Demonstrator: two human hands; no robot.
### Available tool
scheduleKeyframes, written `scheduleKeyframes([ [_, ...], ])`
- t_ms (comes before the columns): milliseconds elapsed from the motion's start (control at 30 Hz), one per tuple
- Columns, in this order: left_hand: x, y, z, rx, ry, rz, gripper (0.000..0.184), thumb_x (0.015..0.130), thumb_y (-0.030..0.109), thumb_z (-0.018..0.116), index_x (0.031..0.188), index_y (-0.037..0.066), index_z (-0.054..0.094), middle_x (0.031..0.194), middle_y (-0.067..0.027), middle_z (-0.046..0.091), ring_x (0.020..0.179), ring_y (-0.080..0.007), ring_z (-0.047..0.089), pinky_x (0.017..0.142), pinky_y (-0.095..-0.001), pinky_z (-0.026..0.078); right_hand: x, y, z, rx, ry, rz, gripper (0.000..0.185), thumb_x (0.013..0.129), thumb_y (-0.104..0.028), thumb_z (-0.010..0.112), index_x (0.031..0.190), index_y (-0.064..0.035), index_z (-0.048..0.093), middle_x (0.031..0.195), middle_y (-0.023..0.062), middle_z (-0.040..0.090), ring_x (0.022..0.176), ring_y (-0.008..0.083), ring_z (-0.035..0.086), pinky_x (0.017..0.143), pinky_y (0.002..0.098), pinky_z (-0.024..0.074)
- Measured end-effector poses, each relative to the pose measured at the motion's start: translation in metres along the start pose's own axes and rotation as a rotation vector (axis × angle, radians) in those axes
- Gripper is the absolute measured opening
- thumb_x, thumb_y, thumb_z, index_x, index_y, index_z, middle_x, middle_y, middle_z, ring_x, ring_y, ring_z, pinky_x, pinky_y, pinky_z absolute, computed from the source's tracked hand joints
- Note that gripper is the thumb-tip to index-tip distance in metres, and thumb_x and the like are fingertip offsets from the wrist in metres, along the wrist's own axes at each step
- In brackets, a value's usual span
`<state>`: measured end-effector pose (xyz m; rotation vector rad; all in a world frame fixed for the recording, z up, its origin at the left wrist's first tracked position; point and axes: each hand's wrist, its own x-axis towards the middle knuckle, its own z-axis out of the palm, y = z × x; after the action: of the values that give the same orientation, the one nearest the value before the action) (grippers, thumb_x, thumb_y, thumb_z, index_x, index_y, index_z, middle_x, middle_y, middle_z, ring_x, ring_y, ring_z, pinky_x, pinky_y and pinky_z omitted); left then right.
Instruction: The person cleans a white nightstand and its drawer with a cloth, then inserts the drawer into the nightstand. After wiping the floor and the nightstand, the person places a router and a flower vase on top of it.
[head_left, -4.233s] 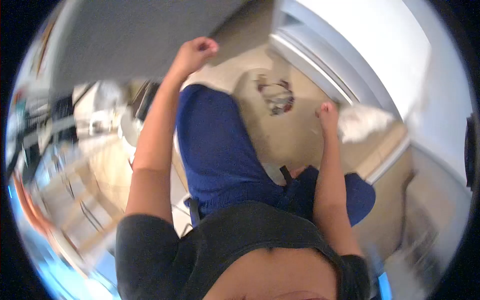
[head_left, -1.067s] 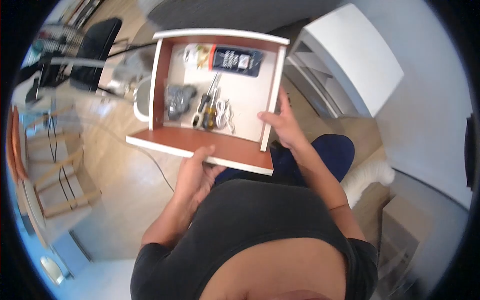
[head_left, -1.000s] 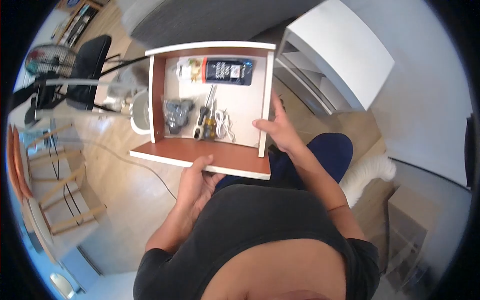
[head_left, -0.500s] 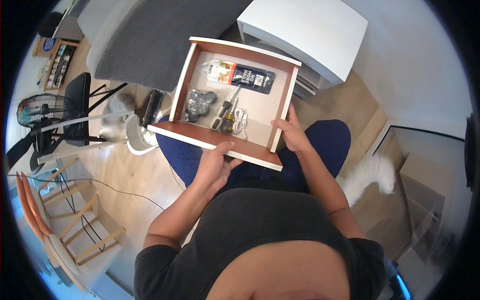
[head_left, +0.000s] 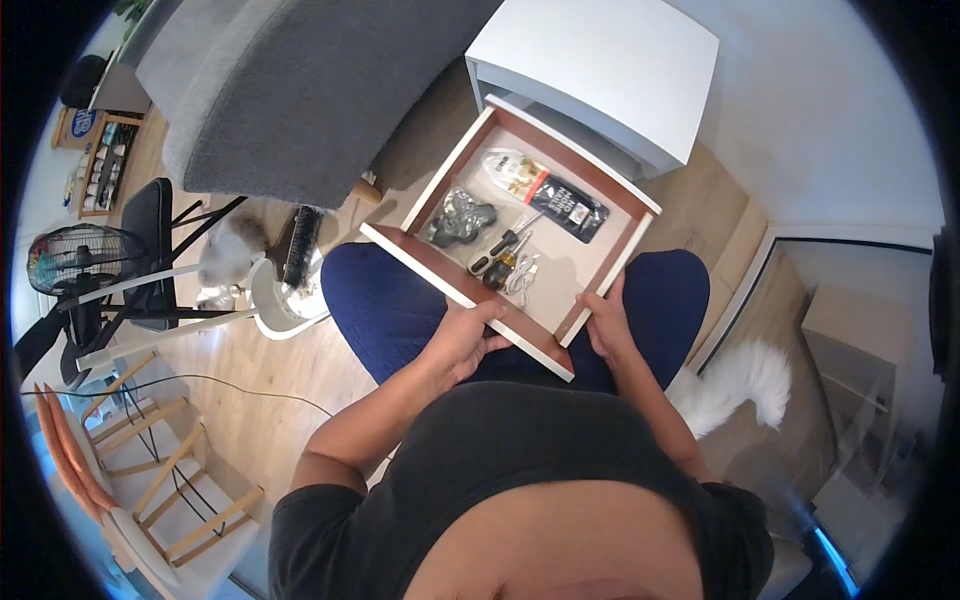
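A white drawer with a brown inside is held over my lap, turned at an angle. My left hand is closed on its front panel, thumb on the top edge and fingers beneath. My right hand grips the right side wall near the front corner. Inside lie a "No More Nails" packet, a clear bag of dark pieces, a screwdriver with a grey-black handle, another tool with a yellow-black handle and a coiled white cable.
Just beyond the drawer stands a white cabinet. A grey sofa is ahead left. A dustpan, brush and fan are at left; a fluffy white tail shows at right.
The drawer has shifted right and closer to my body, and has rotated clockwise. Both hands have moved with it, keeping their hold. The items inside stay in about the same arrangement.
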<state>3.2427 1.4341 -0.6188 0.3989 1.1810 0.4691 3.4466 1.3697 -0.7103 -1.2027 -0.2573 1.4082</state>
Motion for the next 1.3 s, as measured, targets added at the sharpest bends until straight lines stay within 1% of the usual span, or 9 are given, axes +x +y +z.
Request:
scheduleKeyframes([
  [167,0.006,0.004,-0.015,0.089,-0.032,0.014,0.039,0.082,0.002,0.05,0.119,0.001,0.038,0.11,-0.0101,0.053,0.099,-0.0231,0.058,0.082,-0.041,0.054,-0.009,0.009,0.013,0.048,0.061,-0.02,0.097,0.069,0.009,0.049,0.144,-0.0222,-0.005,0.135,0.0156,0.028,0.122,0.0275,0.036,0.098,0.0382,0.0358],
  [200,0.005,0.002,-0.015,0.1,-0.035,0.006,0.039,0.082,0.002,0.05,0.119,0.001,0.038,0.11,-0.0101,0.053,0.099,-0.0231,0.058,0.082,-0.041,0.054,-0.009,0.015,0.009,0.044,0.054,-0.04,0.092,0.071,0.008,0.049,0.143,-0.0224,0.0,0.132,0.0139,0.032,0.12,0.0261,0.038,0.097,0.0386,0.0374],
  [233,0.003,0.003,-0.016,0.102,-0.052,0.006,0.038,0.083,0.002,0.05,0.118,0.0,0.039,0.109,-0.0107,0.053,0.098,-0.0234,0.058,0.081,-0.0406,0.054,-0.008,0.019,0.006,0.04,0.046,-0.065,0.087,0.072,0.007,0.048,0.142,-0.0226,0.005,0.128,0.0121,0.035,0.118,0.0247,0.04,0.096,0.0391,0.0391],
  [600,-0.002,0.002,-0.011,0.045,-0.038,0.054,0.027,0.084,0.003,0.05,0.11,-0.001,0.046,0.103,-0.0116,0.056,0.09,-0.022,0.061,0.074,-0.0362,0.056,-0.004,0.008,0.007,-0.012,0.055,-0.115,0.089,0.07,0.004,0.051,0.143,-0.0198,0.006,0.13,0.0109,0.035,0.117,0.0236,0.041,0.094,0.0371,0.0395],
  [767,-0.009,0.003,-0.009,0.018,-0.055,0.034,0.016,0.085,0.004,0.051,0.098,-0.005,0.051,0.092,-0.0119,0.059,0.081,-0.0211,0.063,0.064,-0.0337,0.058,-0.009,-0.001,0.005,-0.08,0.032,-0.132,0.091,0.07,0.004,0.053,0.144,-0.0184,0.006,0.134,0.0126,0.034,0.121,0.0247,0.036,0.099,0.0377,0.0329],
  [900,-0.009,0.003,-0.01,0.013,-0.07,0.042,0.018,0.085,0.004,0.051,0.1,-0.005,0.051,0.093,-0.0122,0.058,0.082,-0.0212,0.063,0.065,-0.0341,0.059,-0.008,-0.006,0.007,-0.079,0.01,-0.119,0.094,0.07,0.005,0.053,0.145,-0.0188,0.002,0.137,0.0136,0.03,0.124,0.0255,0.033,0.101,0.0382,0.0311],
  [1033,-0.01,-0.005,-0.007,0.008,-0.055,0.075,0.021,0.085,0.005,0.051,0.104,-0.002,0.049,0.099,-0.0112,0.055,0.09,-0.0212,0.06,0.068,-0.0353,0.057,-0.009,-0.006,0.007,-0.105,0.015,-0.107,0.093,0.07,0.005,0.053,0.145,-0.0164,0.002,0.138,0.0138,0.029,0.125,0.0251,0.033,0.101,0.0382,0.0314],
  [1133,-0.015,-0.005,0.003,0.023,-0.021,0.095,0.024,0.085,0.005,0.051,0.108,0.0,0.047,0.103,-0.0099,0.052,0.093,-0.0204,0.057,0.069,-0.0352,0.055,-0.009,-0.014,0.01,-0.087,0.071,-0.068,0.089,0.07,0.004,0.054,0.144,-0.0127,0.007,0.136,0.0138,0.033,0.122,0.0248,0.036,0.099,0.0381,0.0331],
  [1300,-0.023,-0.004,0.009,-0.001,-0.004,0.117,0.027,0.085,0.005,0.051,0.111,0.001,0.045,0.103,-0.0088,0.05,0.092,-0.0195,0.054,0.068,-0.0334,0.054,-0.006,-0.019,0.009,-0.121,0.088,-0.094,0.071,0.071,0.001,0.055,0.136,-0.0071,0.027,0.124,0.0134,0.045,0.114,0.0241,0.044,0.097,0.0373,0.0348],
])
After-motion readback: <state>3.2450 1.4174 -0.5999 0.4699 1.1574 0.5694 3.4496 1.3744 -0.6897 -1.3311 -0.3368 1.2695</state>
